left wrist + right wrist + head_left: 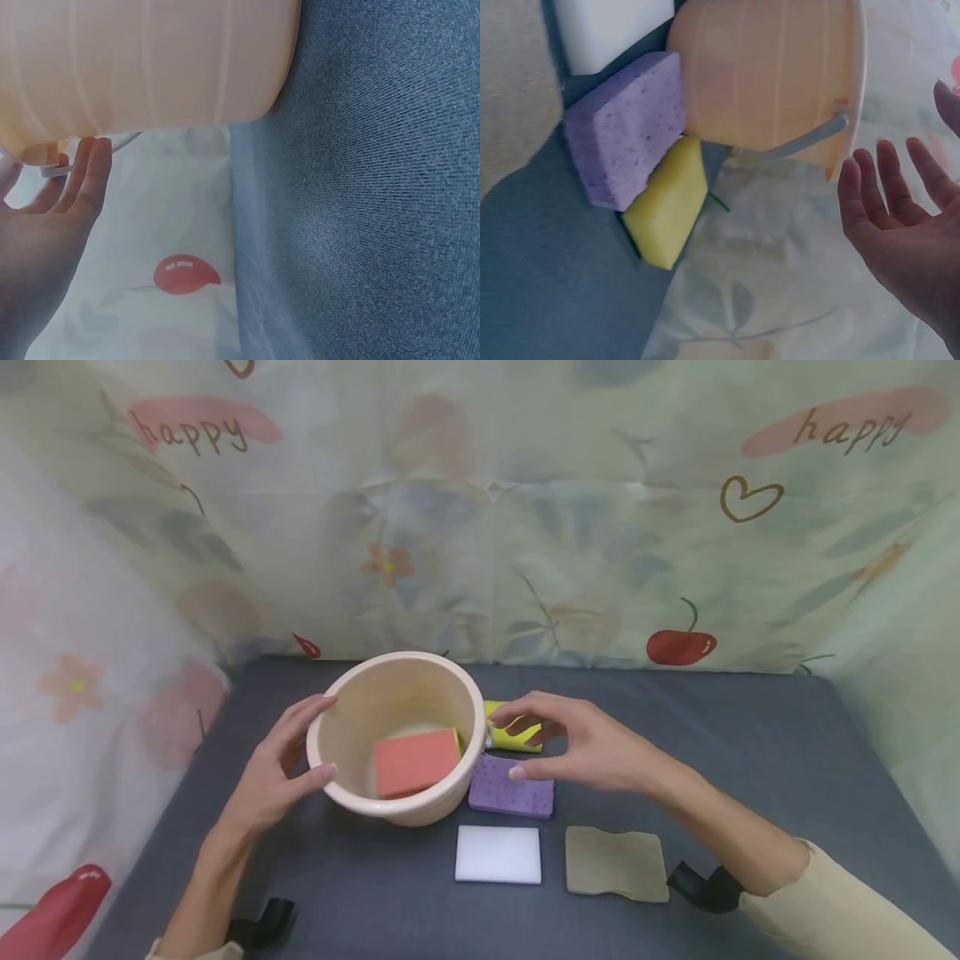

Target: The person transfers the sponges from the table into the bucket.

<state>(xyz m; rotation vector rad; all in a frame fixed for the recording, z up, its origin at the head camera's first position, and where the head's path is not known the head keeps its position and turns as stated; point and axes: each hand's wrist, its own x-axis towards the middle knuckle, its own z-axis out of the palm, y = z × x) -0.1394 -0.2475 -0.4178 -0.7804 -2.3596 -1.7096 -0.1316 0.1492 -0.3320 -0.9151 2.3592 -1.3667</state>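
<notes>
A cream plastic bucket (405,668) stands on the dark table, leaning slightly, with a coral-red sponge (416,762) inside it. At the bucket's left side my left hand (270,768) holds the rim; its fingers touch near the handle joint in the left wrist view. My right hand (577,739) hovers to the right of the bucket, fingers apart and loosely bent, holding nothing. Beneath and beside that hand lie a purple sponge (512,787) and a yellow sponge (517,740), the latter partly covered by the fingers in the head view. The bucket's grey handle (799,142) hangs on its side.
In front of the purple sponge lies a white sponge block (498,855), with a wavy-edged tan sponge (617,863) to its right. A printed curtain (495,568) hangs behind the dark tabletop (765,752) and along both sides.
</notes>
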